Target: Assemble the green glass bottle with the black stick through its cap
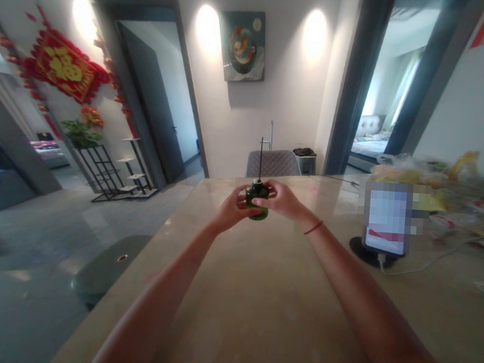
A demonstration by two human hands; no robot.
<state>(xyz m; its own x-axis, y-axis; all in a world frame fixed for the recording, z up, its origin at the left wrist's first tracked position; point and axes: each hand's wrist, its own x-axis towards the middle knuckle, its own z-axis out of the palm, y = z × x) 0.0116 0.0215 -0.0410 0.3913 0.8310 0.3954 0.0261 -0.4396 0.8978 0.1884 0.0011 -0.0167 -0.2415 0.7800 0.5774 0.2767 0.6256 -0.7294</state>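
A small green bottle (258, 215) with a pale rim stands upright near the far end of the table, and one thin dark stick (261, 158) rises from its neck. My left hand (232, 207) is closed around the bottle's left side, thumb across the front. From the right, my right hand (282, 200) grips the same bottle, its thumb on the front and fingers curled near the neck. A dark red string circles my right wrist. Whether the base rests on the table cannot be made out for certain.
On the right of the beige table (241, 314), a phone (386, 219) stands on a round black stand with a white cable. Plastic bags (433, 178) lie behind it. A grey quilted chair (274, 163) is beyond the far edge; a green stool (112, 261) stands at the left.
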